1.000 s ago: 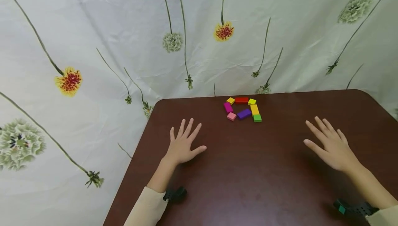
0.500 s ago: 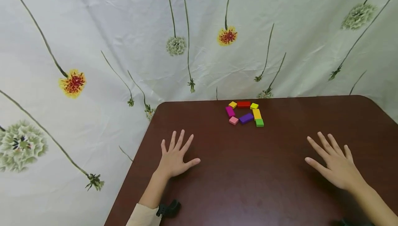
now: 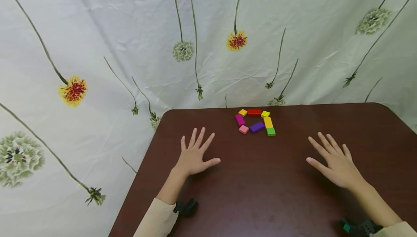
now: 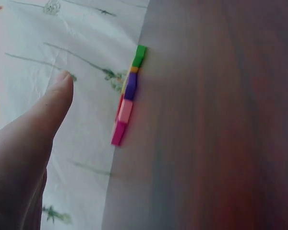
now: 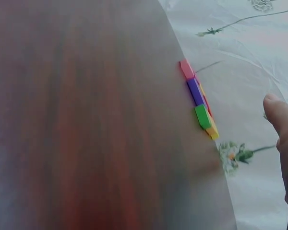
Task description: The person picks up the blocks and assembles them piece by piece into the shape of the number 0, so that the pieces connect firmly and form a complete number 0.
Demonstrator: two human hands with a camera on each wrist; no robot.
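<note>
My left hand (image 3: pixel 193 159) is spread over the left part of the dark brown table, fingers straight and holding nothing. Over the right part, my right hand (image 3: pixel 335 164) is likewise spread and holds nothing. Beyond both hands, small coloured blocks lie in a rough ring near the far edge: a red block (image 3: pixel 254 112), two small yellow ones, a longer yellow-orange block (image 3: pixel 268 122), a green block (image 3: pixel 271 132), a purple block (image 3: pixel 257 127), a pink block (image 3: pixel 243 129) and a magenta block (image 3: pixel 240 120). Each wrist view shows a thumb (image 4: pixel 60 96) apart from the blocks.
The brown table (image 3: pixel 260 193) has rounded far corners. Behind it and along its left side hangs a pale cloth (image 3: pixel 146 23) printed with flowers. Dark bands, the left band (image 3: pixel 186 207) and the right band (image 3: pixel 359 227), sit at the wrists.
Both hands drew back toward the near side, then reached forward again; the right hand now lies further left than before. The whole head view has shifted slightly. The blocks keep their arrangement.
</note>
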